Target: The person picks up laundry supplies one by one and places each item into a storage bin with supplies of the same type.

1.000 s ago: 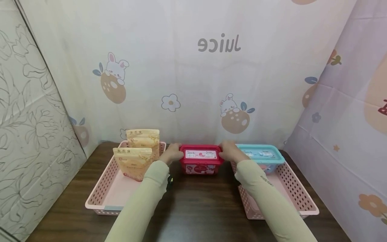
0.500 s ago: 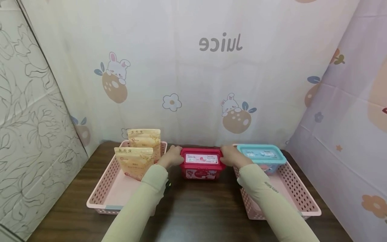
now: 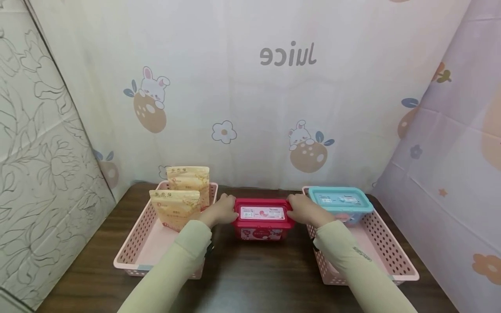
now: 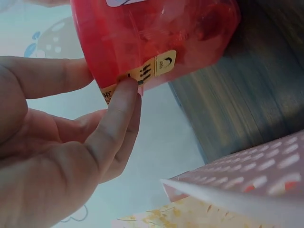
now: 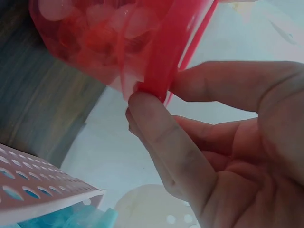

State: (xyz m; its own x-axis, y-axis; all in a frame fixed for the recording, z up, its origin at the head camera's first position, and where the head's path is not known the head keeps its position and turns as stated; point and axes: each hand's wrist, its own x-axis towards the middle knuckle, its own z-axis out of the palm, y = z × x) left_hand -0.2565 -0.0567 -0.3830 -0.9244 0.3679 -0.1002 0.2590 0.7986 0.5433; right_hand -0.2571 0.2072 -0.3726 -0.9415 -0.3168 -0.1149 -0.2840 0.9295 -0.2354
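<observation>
A red lidded plastic box [image 3: 261,234] with a white and pink label on its lid sits between my hands at the middle of the table. Round pieces show through its see-through wall in the right wrist view. My left hand [image 3: 223,209] pinches its left end, thumb at the lid and fingertips [image 4: 124,90] under the rim by a yellow sticker. At the right end, my right hand [image 3: 307,211] pinches the lid's rim between thumb and fingertips [image 5: 147,107]. The box is level in the head view.
On the left stands a pink perforated basket [image 3: 129,245] with two yellow pouches [image 3: 175,211] upright in it. A second pink basket [image 3: 395,248] on the right bears a blue-lidded box [image 3: 340,200] at its back. A printed curtain [image 3: 250,100] hangs behind the table [image 3: 254,282].
Both hands have brought the red box a little nearer to me, away from the curtain. The baskets and their contents stay where they were.
</observation>
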